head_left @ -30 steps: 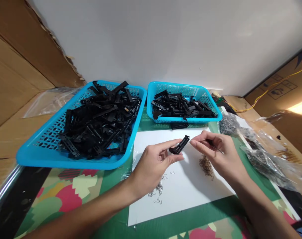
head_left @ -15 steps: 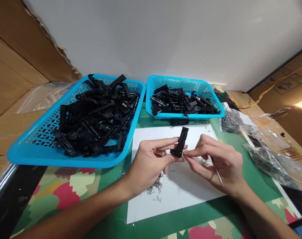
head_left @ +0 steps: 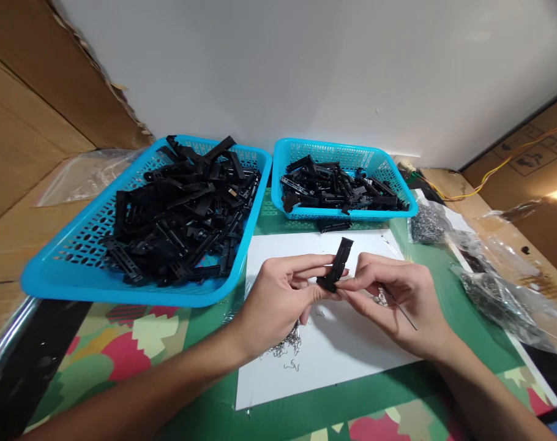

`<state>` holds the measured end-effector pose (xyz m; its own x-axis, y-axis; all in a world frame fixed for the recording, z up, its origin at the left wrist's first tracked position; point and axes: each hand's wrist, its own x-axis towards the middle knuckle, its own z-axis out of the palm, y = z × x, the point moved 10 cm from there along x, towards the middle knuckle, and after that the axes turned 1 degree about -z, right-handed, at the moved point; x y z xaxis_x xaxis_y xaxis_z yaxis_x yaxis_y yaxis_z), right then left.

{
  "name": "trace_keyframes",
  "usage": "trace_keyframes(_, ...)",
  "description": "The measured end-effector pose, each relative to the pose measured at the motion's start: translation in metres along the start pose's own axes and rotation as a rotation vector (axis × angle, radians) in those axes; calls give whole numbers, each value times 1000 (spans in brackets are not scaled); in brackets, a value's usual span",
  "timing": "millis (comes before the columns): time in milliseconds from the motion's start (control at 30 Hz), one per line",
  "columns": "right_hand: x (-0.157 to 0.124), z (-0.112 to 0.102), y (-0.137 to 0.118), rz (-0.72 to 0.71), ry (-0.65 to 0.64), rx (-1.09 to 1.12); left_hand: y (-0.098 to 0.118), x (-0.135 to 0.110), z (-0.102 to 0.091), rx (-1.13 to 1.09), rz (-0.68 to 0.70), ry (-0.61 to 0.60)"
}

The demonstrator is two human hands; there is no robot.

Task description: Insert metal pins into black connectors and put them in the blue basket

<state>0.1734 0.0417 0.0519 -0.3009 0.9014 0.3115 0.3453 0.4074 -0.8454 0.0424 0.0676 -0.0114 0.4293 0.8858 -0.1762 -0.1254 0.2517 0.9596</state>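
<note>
Between the fingers of my left hand (head_left: 278, 303) is a narrow black plastic part (head_left: 340, 260), tilted up with its wider end low. My right hand (head_left: 393, 300) pinches at that lower end, thumb and forefinger together; whatever tiny piece they may hold is hidden. A thin metal rod (head_left: 402, 311) lies across the right palm, tucked under the curled fingers. Small bent wire springs (head_left: 285, 346) are heaped on the white sheet (head_left: 315, 380) below my left hand. Another little pile of shiny metal pieces (head_left: 380, 298) shows partly behind my right hand.
A large blue basket (head_left: 141, 297) heaped with black parts stands at left, a smaller blue basket (head_left: 347, 214) of them at the back. Plastic bags of metal pieces (head_left: 494, 300) lie at right. A yellow cable (head_left: 485, 174) runs by the cardboard box (head_left: 535, 159).
The black part has tilted slightly further to the right. My right hand has shifted a little left and closer to its lower end, and the rod has turned slightly.
</note>
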Motion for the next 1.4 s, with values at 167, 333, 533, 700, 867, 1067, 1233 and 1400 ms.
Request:
trace_keyframes(167, 0, 2, 16, 124, -54, 59, -5, -4, 2, 157, 8, -66)
trace_keyframes(333, 2, -7, 10, 47, -37, -30, 7, -6, 9, 289, 146, -132)
trace_keyframes(533, 0, -20, -6, -142, 27, -140, 12, -7, 13, 365, 201, -175)
trace_keyframes(700, 1, -14, 3, -129, -20, -217, 29, -8, -4, 535, 323, 75)
trace_keyframes(867, 4, -11, 25, 67, -136, -221, 23, -3, -13, 584, 276, 161)
trace_keyframes(1067, 6, -15, 31, 156, -190, -186, 19, 1, -18, 629, 245, 174)
trace_keyframes(1233, 8, -17, 26, 100, -152, -268, 17, 3, -17, 653, 269, 160)
trace_keyframes(1400, 7, -25, 11, -9, 44, -346, 15, 1, -18, 689, 262, 191)
